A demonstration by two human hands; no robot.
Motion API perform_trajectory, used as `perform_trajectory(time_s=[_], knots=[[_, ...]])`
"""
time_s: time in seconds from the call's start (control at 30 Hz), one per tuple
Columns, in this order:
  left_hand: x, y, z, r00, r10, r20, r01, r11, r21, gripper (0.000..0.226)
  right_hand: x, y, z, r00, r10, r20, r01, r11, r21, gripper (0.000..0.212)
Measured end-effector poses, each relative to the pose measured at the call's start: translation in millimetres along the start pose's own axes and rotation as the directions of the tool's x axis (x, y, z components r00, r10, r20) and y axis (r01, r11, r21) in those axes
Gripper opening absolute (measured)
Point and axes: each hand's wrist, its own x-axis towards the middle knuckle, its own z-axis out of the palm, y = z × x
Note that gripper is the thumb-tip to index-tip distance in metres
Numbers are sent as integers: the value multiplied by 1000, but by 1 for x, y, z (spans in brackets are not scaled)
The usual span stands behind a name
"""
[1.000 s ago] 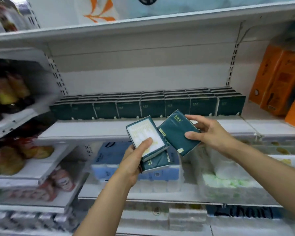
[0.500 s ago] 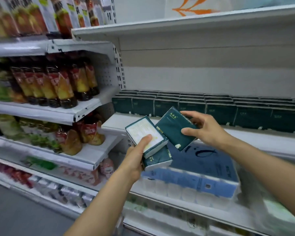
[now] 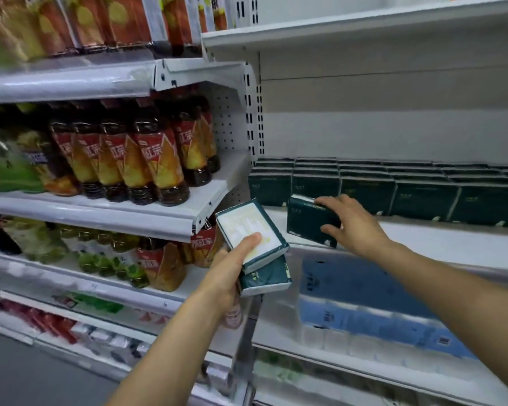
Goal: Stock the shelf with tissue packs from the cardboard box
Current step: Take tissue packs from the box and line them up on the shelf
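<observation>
My right hand (image 3: 354, 225) grips one dark green tissue pack (image 3: 308, 222) and holds it upright at the front of the white shelf (image 3: 423, 244), just before the left end of the row of matching green packs (image 3: 393, 191). My left hand (image 3: 232, 268) holds two more tissue packs stacked, the upper one (image 3: 248, 231) showing its white face under my thumb, the lower one (image 3: 266, 278) peeking out beneath. The cardboard box is out of view.
Bottles of red tea (image 3: 147, 162) fill the neighbouring shelf to the left, with more bottles (image 3: 159, 265) below. Blue packs of tissue rolls (image 3: 364, 303) lie on the shelf under the green row. A perforated upright divider (image 3: 254, 127) separates the two bays.
My right hand has carried its green pack up and right onto the shelf front, turning it upright. The view has swung left. My left hand still holds its two packs.
</observation>
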Motion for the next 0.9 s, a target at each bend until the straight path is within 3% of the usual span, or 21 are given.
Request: perform_trajectory(time_s=[0.1,0.3,0.63,0.9], knots=[[4,6,-11,999,-41,29,42,999,-12,50,10,-5,16,997,-32,-67,33,999,11,56],[18,8,-21,996,-70,58,74,994,-74,55,51,-22,43,975,-210,-74,199,970,-138,57],[46,20,-23,996,-83,36,83,996,-9,85,111,-31,64,956,-292,-38,273,927,-257,58],[60,20,-26,995,-89,44,91,995,-40,83,130,-22,73,939,-337,-72,296,896,-330,58]])
